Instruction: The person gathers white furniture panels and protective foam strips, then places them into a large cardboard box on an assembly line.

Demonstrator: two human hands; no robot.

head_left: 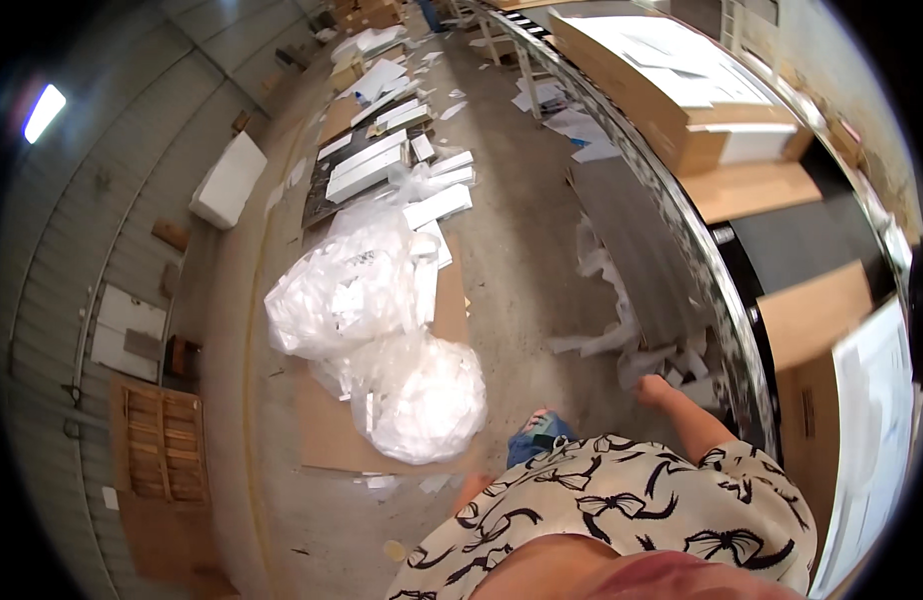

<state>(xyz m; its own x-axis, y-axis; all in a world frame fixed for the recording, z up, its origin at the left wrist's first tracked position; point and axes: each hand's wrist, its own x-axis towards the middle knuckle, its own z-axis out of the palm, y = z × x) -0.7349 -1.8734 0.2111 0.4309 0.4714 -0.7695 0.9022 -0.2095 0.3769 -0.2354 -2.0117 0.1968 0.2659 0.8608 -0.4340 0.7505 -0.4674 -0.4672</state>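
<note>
White, crumpled scraps lie just beyond the nearer, right hand, a torn strip trailing lengthwise toward the far side; that hand looks loosely curled, any grip unclear, while too little of the left hand shows to tell its state. Leftward, bulging, wrinkled plastic bags rest on flat cardboard; rightward, a smooth dark belt carries boxy brown cartons.

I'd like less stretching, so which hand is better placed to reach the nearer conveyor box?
Probably your right hand: it's on the side of the conveyor, closer to that box. Little of your left arm shows, farther away.
</note>
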